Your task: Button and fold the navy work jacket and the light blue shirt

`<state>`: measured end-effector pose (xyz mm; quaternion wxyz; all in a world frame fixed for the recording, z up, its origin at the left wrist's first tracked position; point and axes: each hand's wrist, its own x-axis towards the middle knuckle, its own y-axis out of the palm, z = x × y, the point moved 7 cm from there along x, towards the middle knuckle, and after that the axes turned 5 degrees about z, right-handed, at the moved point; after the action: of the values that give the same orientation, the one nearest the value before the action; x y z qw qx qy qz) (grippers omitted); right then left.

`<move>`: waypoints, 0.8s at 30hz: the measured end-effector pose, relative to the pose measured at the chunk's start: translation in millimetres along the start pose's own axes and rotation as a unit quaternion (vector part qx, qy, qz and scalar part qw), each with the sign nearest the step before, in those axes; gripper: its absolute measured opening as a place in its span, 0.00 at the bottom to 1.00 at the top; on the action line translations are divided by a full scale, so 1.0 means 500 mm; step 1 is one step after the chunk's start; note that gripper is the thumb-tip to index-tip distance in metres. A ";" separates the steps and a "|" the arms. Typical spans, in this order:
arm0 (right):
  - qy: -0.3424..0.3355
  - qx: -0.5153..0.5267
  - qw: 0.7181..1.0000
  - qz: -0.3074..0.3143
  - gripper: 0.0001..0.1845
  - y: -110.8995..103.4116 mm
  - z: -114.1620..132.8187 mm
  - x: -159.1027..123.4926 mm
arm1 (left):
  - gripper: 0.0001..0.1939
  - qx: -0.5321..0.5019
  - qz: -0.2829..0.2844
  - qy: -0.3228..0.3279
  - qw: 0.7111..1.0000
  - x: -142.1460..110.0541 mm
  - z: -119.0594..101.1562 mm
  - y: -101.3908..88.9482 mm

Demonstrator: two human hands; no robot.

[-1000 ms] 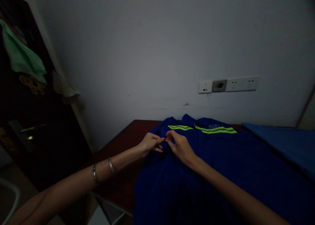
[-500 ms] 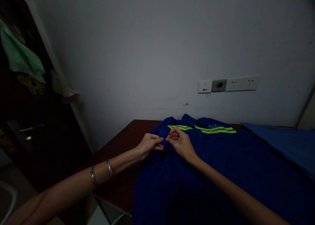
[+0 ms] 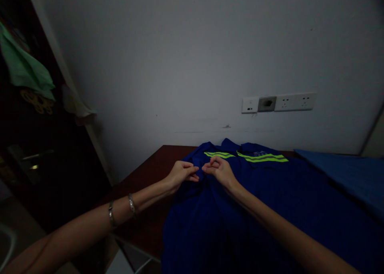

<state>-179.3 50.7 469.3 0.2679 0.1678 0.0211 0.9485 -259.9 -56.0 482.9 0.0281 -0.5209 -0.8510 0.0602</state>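
A dark blue work jacket (image 3: pixel 255 202) with yellow-green and grey reflective bands (image 3: pixel 262 158) lies spread on the dark red-brown table, its collar towards the wall. Over its left part, my left hand (image 3: pixel 181 173) is closed in a pinch on the blue cloth, thumb and fingers pointing right. Facing it at a small gap, my right hand (image 3: pixel 220 171) pinches the cloth with thumb and forefinger. The dim light hides the exact fold or fastening at the fingertips. Two silver bracelets (image 3: pixel 131 204) circle my left forearm.
The table (image 3: pixel 150 174) stands against a pale wall with sockets and switches (image 3: pixel 279 103). A lighter blue cloth (image 3: pixel 345 172) lies at the right. On the left is a dark door (image 3: pixel 69 166) with a handle (image 3: pixel 37 155) and a hanging green cloth (image 3: pixel 25 66).
Both hands stay nearly in place over the jacket. The right hand's fingers have drawn slightly closer together, and the left forearm has shifted a little left.
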 end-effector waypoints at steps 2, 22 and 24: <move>-0.009 -0.017 0.999 0.026 0.22 0.003 0.009 0.000 | 0.15 0.027 0.000 0.005 1.000 0.001 -0.004 -0.003; -0.158 -0.422 0.870 0.198 0.09 0.044 0.090 -0.024 | 0.15 0.174 0.061 0.007 0.983 -0.004 -0.018 0.009; -0.159 -0.409 0.882 0.173 0.09 0.041 0.092 -0.022 | 0.15 0.177 0.057 0.009 0.983 -0.005 -0.023 0.006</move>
<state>-165.7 25.3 511.9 0.1444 0.1929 -0.4409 0.8646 -254.9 -55.9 493.9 0.1239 -0.5561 -0.7955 0.2063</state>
